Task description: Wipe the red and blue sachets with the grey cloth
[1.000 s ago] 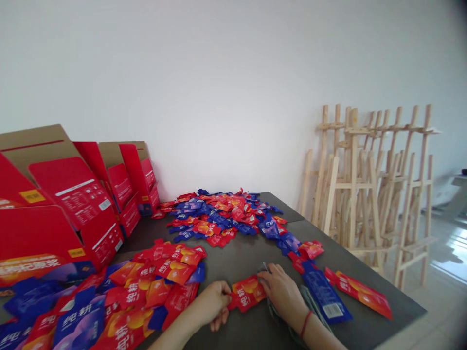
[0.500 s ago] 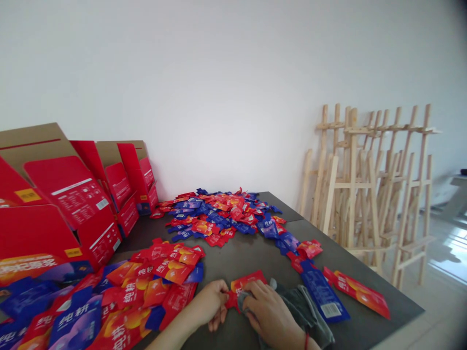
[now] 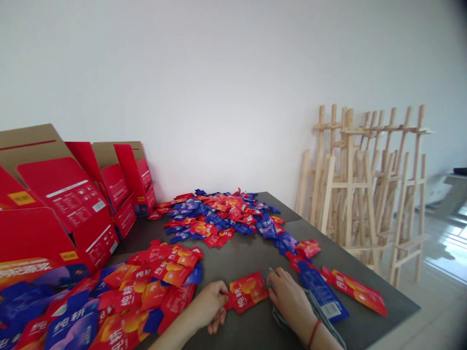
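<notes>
A red pouch (image 3: pixel 248 292) printed with orange fruit lies on the dark table in front of me. My left hand (image 3: pixel 216 306) pinches its narrow left end between thumb and fingers. Just past the pouch's right edge is my right hand (image 3: pixel 289 294), its fingers curled over a grey-green cloth (image 3: pixel 280 316). Much of the cloth is hidden beneath that hand and wrist. Beyond the cloth lie a blue pouch (image 3: pixel 323 294) with a barcode and a red pouch (image 3: pixel 359 291).
Left of my hands spreads a pile of red and blue pouches (image 3: pixel 133 296). Open red cartons (image 3: pixel 91 218) stand behind it. A larger pouch heap (image 3: pixel 219 211) lies at the table's far end by the wall. Wooden easels (image 3: pixel 350 184) stand beyond the table's right edge (image 3: pixel 365 255).
My right hand has moved right with the cloth, off the red pouch, whose printed face now shows fully. My left hand keeps its pinch on the pouch's end. The view has shifted slightly.
</notes>
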The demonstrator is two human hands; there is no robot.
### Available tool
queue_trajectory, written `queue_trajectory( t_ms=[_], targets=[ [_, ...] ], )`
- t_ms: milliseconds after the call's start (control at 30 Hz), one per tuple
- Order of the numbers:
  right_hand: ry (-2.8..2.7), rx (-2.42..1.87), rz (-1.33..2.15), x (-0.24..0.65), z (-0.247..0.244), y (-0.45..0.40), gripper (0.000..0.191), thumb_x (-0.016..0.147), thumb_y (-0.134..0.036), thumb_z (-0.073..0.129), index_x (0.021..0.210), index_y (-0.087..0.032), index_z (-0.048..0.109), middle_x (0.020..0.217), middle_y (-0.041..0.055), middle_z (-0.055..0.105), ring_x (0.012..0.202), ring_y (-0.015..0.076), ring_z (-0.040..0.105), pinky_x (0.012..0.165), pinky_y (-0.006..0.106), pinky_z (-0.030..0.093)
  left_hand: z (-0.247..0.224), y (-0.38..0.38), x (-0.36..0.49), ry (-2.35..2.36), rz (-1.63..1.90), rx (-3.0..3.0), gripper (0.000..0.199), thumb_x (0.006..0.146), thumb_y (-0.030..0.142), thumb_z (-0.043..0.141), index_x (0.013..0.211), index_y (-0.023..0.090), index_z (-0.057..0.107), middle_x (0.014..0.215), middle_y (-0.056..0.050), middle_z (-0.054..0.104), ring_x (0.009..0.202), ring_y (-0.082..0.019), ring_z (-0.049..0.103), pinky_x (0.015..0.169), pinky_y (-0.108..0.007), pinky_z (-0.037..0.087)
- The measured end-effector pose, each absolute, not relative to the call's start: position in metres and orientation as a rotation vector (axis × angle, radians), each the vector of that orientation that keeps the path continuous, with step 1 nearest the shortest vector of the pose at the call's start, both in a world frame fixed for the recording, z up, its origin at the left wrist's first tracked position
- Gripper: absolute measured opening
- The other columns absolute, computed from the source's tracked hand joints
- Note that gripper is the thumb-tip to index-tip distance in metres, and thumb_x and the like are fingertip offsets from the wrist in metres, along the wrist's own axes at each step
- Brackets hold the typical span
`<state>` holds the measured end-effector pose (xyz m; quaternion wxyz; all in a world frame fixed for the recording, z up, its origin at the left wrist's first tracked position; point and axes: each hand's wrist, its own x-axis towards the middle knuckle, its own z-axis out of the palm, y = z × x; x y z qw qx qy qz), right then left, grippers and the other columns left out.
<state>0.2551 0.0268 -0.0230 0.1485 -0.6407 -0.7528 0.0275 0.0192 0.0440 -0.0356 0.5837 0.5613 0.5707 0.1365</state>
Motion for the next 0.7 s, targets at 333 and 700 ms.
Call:
queue_trajectory(
  t_ms=[333, 700],
  targets=[
    [-2.315, -1.390, 0.226, 0.209, -0.005, 0.023, 0.029, 0.084, -0.017, 0.051, 0.108, -0.028, 0.063, 0.116, 0.0022, 0.057, 0.107, 0.0199, 0.050, 0.091, 0.029, 0.038, -0.042, 0.047, 0.019, 1.303, 0.359, 1.278, 0.010, 0.089, 0.031, 0.040, 0.089, 0.023, 0.035, 0.040, 0.010, 0.051, 0.024, -0.010, 0.042, 0.029, -0.014, 0.029],
    [-2.213, -1.733, 0.086, 0.233, -0.021, 0.043, 0.028, 0.090, -0.020, 0.046, 0.105, -0.028, 0.069, 0.111, 0.0067, 0.061, 0.103, 0.0215, 0.053, 0.086, 0.030, 0.042, -0.044, 0.044, 0.018, 1.286, 0.365, 1.298, 0.015, 0.087, 0.036, 0.042, 0.089, 0.023, 0.036, 0.042, 0.009, 0.053, 0.025, -0.010, 0.043, 0.030, -0.014, 0.027]
  ],
)
